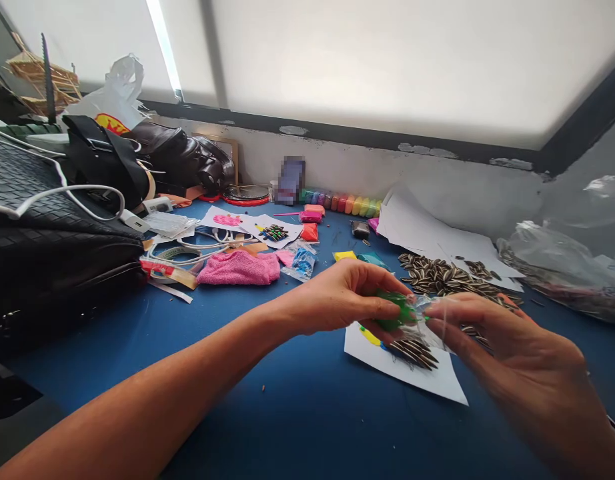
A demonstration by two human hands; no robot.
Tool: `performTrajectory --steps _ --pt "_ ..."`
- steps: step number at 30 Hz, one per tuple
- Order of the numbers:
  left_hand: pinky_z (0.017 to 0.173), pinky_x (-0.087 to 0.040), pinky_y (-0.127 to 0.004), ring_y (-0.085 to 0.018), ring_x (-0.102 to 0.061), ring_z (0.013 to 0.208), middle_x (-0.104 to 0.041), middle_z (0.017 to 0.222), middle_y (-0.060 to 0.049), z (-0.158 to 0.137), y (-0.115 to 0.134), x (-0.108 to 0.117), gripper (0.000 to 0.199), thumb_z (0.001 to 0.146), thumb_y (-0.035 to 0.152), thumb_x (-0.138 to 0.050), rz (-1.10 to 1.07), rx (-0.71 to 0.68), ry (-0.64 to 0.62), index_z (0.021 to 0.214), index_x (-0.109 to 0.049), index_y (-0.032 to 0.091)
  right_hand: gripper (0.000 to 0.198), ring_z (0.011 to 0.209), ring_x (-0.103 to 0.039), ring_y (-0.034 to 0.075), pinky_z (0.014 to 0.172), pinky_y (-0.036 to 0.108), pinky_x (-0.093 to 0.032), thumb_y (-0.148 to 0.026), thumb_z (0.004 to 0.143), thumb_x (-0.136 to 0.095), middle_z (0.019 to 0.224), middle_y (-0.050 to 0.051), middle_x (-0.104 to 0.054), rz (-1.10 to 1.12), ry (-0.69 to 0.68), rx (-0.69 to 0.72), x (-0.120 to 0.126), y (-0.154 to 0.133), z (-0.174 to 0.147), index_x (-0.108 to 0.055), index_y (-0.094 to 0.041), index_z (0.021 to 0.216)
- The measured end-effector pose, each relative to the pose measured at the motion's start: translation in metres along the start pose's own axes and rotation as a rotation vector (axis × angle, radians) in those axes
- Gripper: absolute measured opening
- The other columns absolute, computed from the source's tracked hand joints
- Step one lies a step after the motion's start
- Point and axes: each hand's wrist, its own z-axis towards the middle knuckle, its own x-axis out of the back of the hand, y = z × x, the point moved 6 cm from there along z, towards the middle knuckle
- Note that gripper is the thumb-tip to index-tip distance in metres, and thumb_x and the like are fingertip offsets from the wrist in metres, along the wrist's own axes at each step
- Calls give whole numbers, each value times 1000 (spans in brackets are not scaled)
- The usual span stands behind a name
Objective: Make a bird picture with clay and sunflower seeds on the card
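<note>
My left hand (355, 297) is closed around a green lump of modelling clay (391, 310) in a clear plastic wrapper (420, 308). Thumb and fingers of my right hand (502, 340) pinch the wrapper's other end, where a small green bit shows. Below both hands lies a white paper sheet (427, 383) with a yellow clay patch (371, 335) and a fan of striped sunflower seeds (415, 353) on it. My hands partly hide this sheet. Just beyond them is a loose heap of sunflower seeds (432, 275).
A black woven bag (52, 253) fills the left side, with white cables (202, 250) and a pink cloth (240, 267) beside it. Farther back are finished-looking seed pictures (275, 232), a row of coloured clay packs (342, 202), stacked paper (422, 223) and a plastic bag (557, 267).
</note>
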Motion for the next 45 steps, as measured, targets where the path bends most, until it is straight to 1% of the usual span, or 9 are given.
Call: performTrajectory --steps 5,12,16,19,24,28,32,38,45 --pt "62 -59 -24 -10 -64 65 -65 73 -2 -2 1 0 13 88 14 -62 86 27 -3 99 -68 10 4 83 -69 17 74 29 -59 -30 83 -71 89 -3 -73 99 16 24 0 -3 -2 -73 -33 85" --pt "58 -56 -20 -9 -65 60 -63 74 -1 -1 -1 -5 13 91 11 -55 88 27 -53 99 -66 10 9 82 -69 15 73 25 -58 -26 85 -68 94 -4 -73 -36 0 89 -2 -2 -6 -72 -33 90" --pt "59 -55 -20 -8 -63 62 -63 78 -1 0 -8 -7 15 86 9 -62 77 30 -87 100 -65 11 7 78 -69 14 70 24 -57 -25 87 -65 90 -4 -72 -105 -27 130 -5 -6 -4 -69 -31 86" --pt "57 -53 -19 -9 -61 65 -63 77 -2 -1 -12 -6 17 83 23 -71 119 46 -74 95 -67 11 6 76 -69 14 68 24 -57 -27 87 -65 86 -4 -73 -130 -31 127 -5 -8 -2 -67 -30 82" --pt "61 -48 -18 -9 -60 69 -63 75 -2 0 -12 -4 38 76 47 -77 235 46 -57 83 -66 12 9 70 -69 16 62 25 -57 -35 86 -67 82 -4 -73 -166 -36 148 -3 -10 1 -66 -29 79" --pt "65 -45 -20 -9 -57 70 -62 79 -1 0 -11 -7 43 76 52 -76 182 11 -90 92 -68 13 8 68 -70 15 61 24 -58 -34 85 -69 80 -3 -73 -94 -77 172 -5 -12 4 -67 -29 79" --pt "62 -42 -21 -9 -54 67 -64 78 -4 1 -14 -5 46 75 54 -75 261 19 -34 90 -70 11 9 76 -71 15 64 20 -58 -31 89 -63 86 -1 -73 -19 -138 122 -12 -9 2 -72 -30 86" --pt "62 -45 -23 -9 -54 61 -66 76 -5 4 -18 1 53 67 63 -76 149 25 47 79 -65 12 24 93 -72 18 72 19 -58 -36 93 -54 106 3 -73 -46 -220 21 -16 0 1 -76 -32 102" --pt "55 -43 -21 -7 -52 55 -64 68 -3 5 -16 2 51 70 61 -75 132 -32 59 76 -62 13 15 86 -74 21 73 23 -60 -40 81 -70 91 2 -77 38 -77 -102 -13 4 0 -79 -33 90"
